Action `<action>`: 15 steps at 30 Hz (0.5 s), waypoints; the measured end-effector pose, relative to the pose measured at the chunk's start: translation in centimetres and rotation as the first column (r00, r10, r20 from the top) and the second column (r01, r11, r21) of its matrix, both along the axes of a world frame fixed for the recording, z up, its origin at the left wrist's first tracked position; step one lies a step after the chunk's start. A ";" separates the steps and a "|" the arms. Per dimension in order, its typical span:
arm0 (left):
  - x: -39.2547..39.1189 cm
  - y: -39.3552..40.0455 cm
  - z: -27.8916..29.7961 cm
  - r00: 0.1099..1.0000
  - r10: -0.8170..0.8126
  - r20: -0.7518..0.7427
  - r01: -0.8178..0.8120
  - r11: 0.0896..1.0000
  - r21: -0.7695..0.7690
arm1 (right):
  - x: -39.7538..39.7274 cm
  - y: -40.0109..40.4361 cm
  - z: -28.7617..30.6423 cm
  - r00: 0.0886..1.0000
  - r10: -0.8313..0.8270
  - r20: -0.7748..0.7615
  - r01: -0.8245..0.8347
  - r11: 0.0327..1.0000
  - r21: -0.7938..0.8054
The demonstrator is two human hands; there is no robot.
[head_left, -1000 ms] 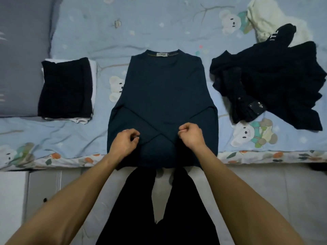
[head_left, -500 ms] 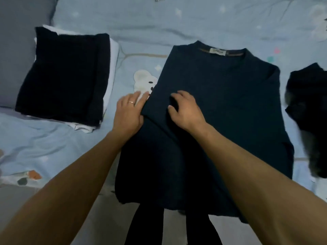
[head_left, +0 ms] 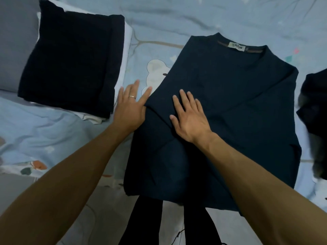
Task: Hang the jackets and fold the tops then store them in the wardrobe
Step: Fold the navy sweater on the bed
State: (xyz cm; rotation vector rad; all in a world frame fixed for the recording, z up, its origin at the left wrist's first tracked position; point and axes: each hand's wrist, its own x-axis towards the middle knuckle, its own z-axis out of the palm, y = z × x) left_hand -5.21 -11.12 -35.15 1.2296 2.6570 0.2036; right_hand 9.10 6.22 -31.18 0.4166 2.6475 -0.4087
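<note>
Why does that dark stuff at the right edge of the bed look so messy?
It's a crumpled dark garment, bunched in a heap instead of lying flat, so it looks untidy beside the neat folded pile on the left. The navy top in the middle lies flat, with the left hand at its edge and the right hand pressing on it.

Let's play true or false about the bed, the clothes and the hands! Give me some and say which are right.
1. Both hands lie flat with straight fingers. True: the left hand and right hand are open.
2. The dark teal knit top hangs on a hanger. False: it lies flat on the pale blue cartoon bedsheet.
3. The left hand wears a ring. True.
4. The folded black top sits right of the teal one. False: it sits left, on a white garment.
</note>
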 end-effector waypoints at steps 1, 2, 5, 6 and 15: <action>0.5 0.3 0.0 0.997 -0.071 -0.014 0.071 0.997 -0.001 | 0.3 -0.3 -0.4 0.999 -0.015 0.034 0.014 1.000 0.020; 1.0 0.5 0.1 0.981 -0.189 -0.040 0.189 0.982 -0.001 | 0.6 -0.7 -0.7 0.998 -0.042 0.037 0.041 0.998 0.038; 1.6 0.0 -0.4 0.887 -0.455 -0.084 0.449 0.890 -0.075 | 1.6 -2.0 -0.7 0.991 -0.049 -0.121 0.056 0.997 0.057; 1.5 -0.5 -0.6 0.905 -0.420 -0.064 0.412 0.905 -0.106 | 2.4 -2.2 -0.9 0.988 -0.017 -0.151 0.026 0.998 0.058; 6.9 -0.5 1.4 0.999 0.038 0.014 -0.035 0.983 -0.178 | 10.5 -3.5 -1.5 0.982 -0.179 -0.055 0.181 0.983 0.027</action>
